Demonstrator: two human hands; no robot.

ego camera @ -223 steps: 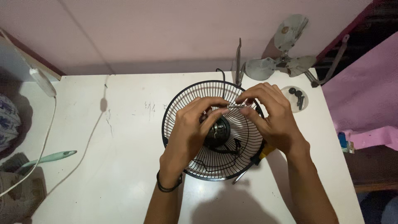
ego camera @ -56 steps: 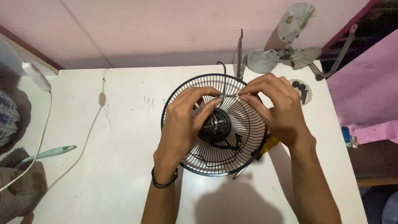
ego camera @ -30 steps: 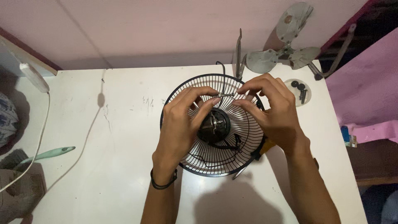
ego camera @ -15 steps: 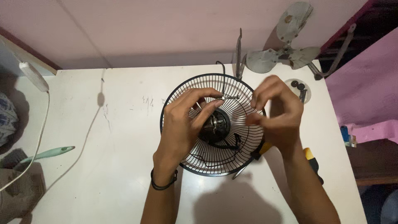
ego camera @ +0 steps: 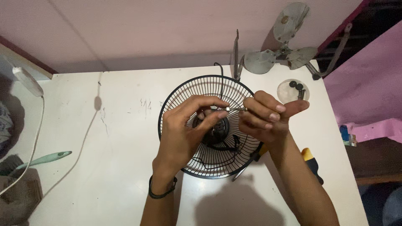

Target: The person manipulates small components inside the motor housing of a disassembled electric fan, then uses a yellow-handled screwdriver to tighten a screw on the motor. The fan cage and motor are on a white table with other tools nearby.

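Observation:
A black wire fan guard (ego camera: 234, 90) with a dark motor hub (ego camera: 217, 130) at its middle lies on the white table (ego camera: 104, 167). My left hand (ego camera: 184, 134) hovers over the hub, thumb and forefinger pinching one end of a small metal screw (ego camera: 235, 109). My right hand (ego camera: 268, 115) is turned palm up just right of it, fingers curled, with its fingertips on the other end of the screw. Both hands are above the guard's middle.
A grey fan blade set (ego camera: 280, 54) leans at the back wall beside a thin metal tool (ego camera: 236, 54). A clear round lid (ego camera: 293, 90) holds dark small parts. A yellow-black handled tool (ego camera: 312, 163) lies right. A white cable (ego camera: 35, 142) and teal handle (ego camera: 44, 159) lie left.
My right hand has lifted off the guard's rim and turned palm up. The small screw now shows between the fingertips of both hands. The guard has not moved.

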